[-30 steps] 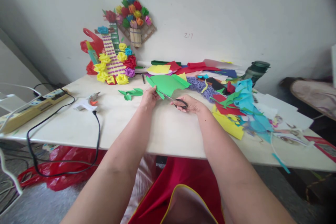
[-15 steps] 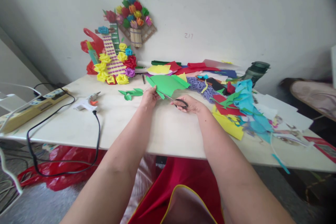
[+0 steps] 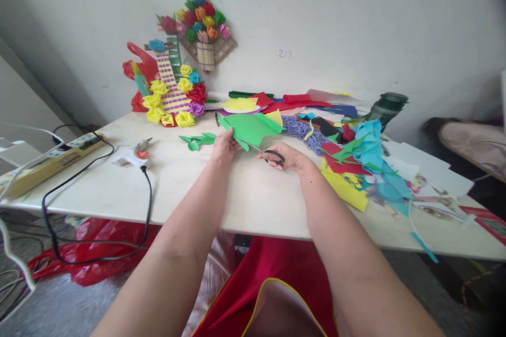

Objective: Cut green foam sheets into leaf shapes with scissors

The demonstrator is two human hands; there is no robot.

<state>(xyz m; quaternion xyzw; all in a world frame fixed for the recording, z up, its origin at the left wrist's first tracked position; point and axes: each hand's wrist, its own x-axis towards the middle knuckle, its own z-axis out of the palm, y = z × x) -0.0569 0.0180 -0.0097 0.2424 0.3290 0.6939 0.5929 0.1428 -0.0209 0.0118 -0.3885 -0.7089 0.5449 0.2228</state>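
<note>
My left hand (image 3: pixel 225 146) pinches the left end of a green paper sheet (image 3: pixel 255 127), which is held above the white table. My right hand (image 3: pixel 283 157) is closed around the black handles of a pair of scissors (image 3: pixel 272 156). The scissor blades point left along the near edge of the sheet, where a narrow strip hangs partly separated. Cut green paper leaves (image 3: pixel 196 140) lie on the table just left of my left hand.
To the left are a glue gun (image 3: pixel 133 154) with a black cord and a power strip (image 3: pixel 55 163). Paper flowers (image 3: pixel 184 119) stand at the back left. Purple yarn (image 3: pixel 300 132), coloured paper scraps (image 3: pixel 343 187) and a dark green bottle (image 3: pixel 389 108) are at the right.
The green sheet has tilted and shifted slightly, its right part dropping a little. Both hands keep their grips, with the scissors in nearly the same place.
</note>
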